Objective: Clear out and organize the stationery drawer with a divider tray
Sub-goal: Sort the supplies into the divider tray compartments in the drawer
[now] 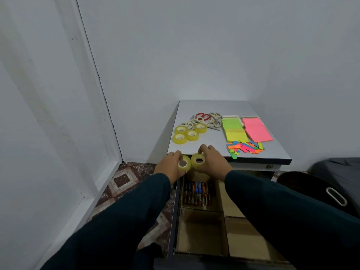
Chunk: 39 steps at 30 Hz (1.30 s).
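Yellow tape rolls, one pinched in left hand [169, 165] fingers, one in right hand [211, 162], likely next dropping into cardboard divider tray [202, 248] compartment.

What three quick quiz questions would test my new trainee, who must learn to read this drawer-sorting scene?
1. True or false: each hand holds a tape roll.
2. How many tape rolls lie on the cabinet top?
3. Which drawer compartment holds batteries: A the far left, B the near left?

Key: 1 true: left hand holds one roll, right hand another. 2 four. 3 A, batteries.
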Motion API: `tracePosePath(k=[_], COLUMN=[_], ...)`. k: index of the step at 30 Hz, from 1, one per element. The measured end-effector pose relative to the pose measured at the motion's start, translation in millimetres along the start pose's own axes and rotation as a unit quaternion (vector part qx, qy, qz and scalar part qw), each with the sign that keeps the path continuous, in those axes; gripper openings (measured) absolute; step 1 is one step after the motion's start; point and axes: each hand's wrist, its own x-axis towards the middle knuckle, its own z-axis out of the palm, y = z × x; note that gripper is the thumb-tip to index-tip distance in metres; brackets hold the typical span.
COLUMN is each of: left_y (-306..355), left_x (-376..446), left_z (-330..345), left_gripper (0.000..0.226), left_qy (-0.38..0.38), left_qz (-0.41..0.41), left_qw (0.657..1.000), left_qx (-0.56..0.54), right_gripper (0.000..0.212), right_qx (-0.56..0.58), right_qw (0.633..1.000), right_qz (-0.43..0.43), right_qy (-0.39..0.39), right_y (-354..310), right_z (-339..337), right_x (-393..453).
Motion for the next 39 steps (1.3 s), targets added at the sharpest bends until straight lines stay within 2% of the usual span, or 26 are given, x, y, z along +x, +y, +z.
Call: tracePosePath(k=[2, 4, 9, 15, 17, 21, 25, 28, 31, 35, 39], left_y=[-0.5, 1.3, 2.5, 1.7, -0.1, 0.3, -2.0, -5.4, -2.7, 8.0, 9.6], left_x=[-7.3, -20.4, -46.0, -71.2, -77.1, -86.2, -89.6, -89.5, -86.4, -85.7, -85.1], left_z=[2.6, 8.0, 27.0, 45.9, 52.0, 58.8, 67.0, 74.8, 83.2, 93.6, 100.9], left_gripper=[0.056, 0.071, 0.063, 0.063, 0.062, 0.067, 0.067, 0.073, 0.083, 0.073, 0.069], left_qy=[-0.024, -0.06, -0.149, -0.191, -0.206, -0.201, -0.196, -0.219, -0.243, -0.254, -0.241], left_qz=[0.003, 0.016, 0.056, 0.092, 0.096, 0.133, 0.154, 0.155, 0.143, 0.149, 0.151], left_qw=[0.999, 0.997, 0.986, 0.97, 0.965, 0.942, 0.933, 0.917, 0.898, 0.872, 0.876], left_qx=[-0.028, -0.034, 0.053, 0.117, 0.133, 0.233, 0.258, 0.296, 0.337, 0.392, 0.39], right_gripper=[0.063, 0.068, 0.063, 0.072, 0.073, 0.075, 0.075, 0.07, 0.066, 0.06, 0.056], right_qx=[0.007, -0.016, -0.057, -0.093, -0.125, -0.193, -0.217, -0.253, -0.293, -0.307, -0.313], right_qw=[0.999, 0.997, 0.987, 0.974, 0.968, 0.958, 0.948, 0.933, 0.921, 0.917, 0.916], right_qz=[-0.003, -0.002, -0.009, -0.029, -0.047, -0.079, -0.101, -0.11, -0.094, -0.068, -0.056], right_qy=[-0.038, -0.074, -0.148, -0.207, -0.211, -0.198, -0.211, -0.231, -0.241, -0.247, -0.245], right_y=[4.7, 8.8, 18.8, 28.5, 31.4, 34.8, 36.9, 39.3, 39.6, 36.3, 38.1], right_z=[0.7, 4.7, 18.6, 30.8, 35.0, 45.7, 54.1, 61.2, 69.7, 79.8, 87.3], right_x=[-12.0, -28.8, -63.1, -94.4, -100.7, -107.4, -110.8, -114.0, -112.5, -109.2, -110.7])
